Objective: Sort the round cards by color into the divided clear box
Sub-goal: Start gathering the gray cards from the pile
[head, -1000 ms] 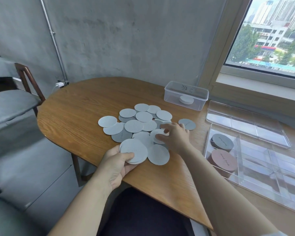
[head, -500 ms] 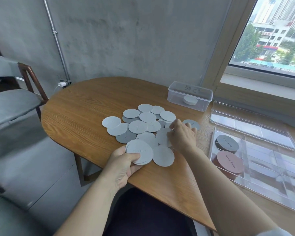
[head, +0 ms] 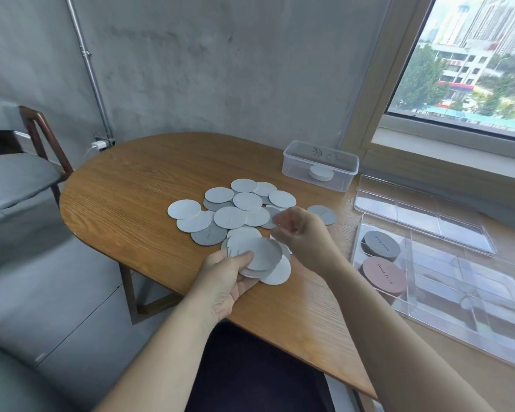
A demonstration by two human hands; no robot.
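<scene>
**A:** What are the left fingers (head: 240, 259) doing?

**B:** They are curled round a fanned stack of grey round cards (head: 260, 254), thumb on top. The left hand (head: 223, 282) is at the near edge of the bench (head: 131, 203).

**A:** And the right?

**B:** The right hand (head: 308, 240) hovers just beside that stack. Its fingers (head: 286, 223) are bent but blurred, so I cannot tell whether they pinch a card.

**A:** Further out?

**B:** The loose grey cards (head: 231, 217) overlap on the bench beyond both hands. The divided clear box (head: 458, 295) lies to the right. A dark grey stack (head: 380, 245) and a pink stack (head: 384, 275) sit in two compartments at its left end.
</scene>
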